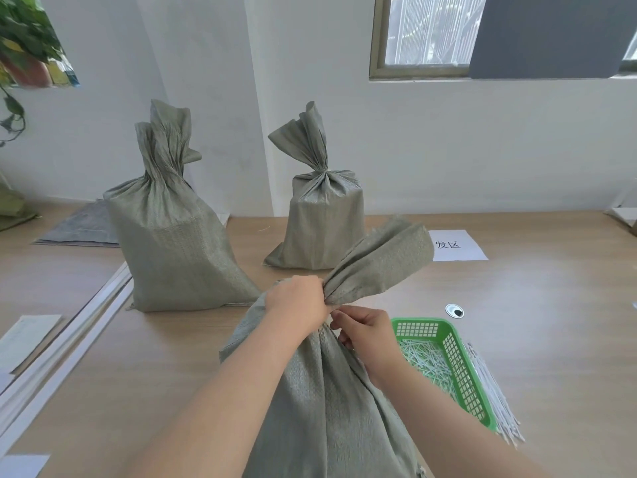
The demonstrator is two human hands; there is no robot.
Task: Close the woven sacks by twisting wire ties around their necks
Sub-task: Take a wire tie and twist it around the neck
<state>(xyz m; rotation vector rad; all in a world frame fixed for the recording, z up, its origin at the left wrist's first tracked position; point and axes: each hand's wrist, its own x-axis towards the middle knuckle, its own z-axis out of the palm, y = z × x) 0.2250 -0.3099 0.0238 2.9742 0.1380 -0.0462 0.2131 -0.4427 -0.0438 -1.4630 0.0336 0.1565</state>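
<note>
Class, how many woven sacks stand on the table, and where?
3. The near sack, its neck gripped by the left hand; the left sack and the centre sack behind. Green cloth at the far left edge may be another, folded.

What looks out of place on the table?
Only minor: a bundle of white ties lies on the table outside the green basket, against its right wall. The back-left sack is gathered looser than the back-right sack; no spills or damage visible.
</note>
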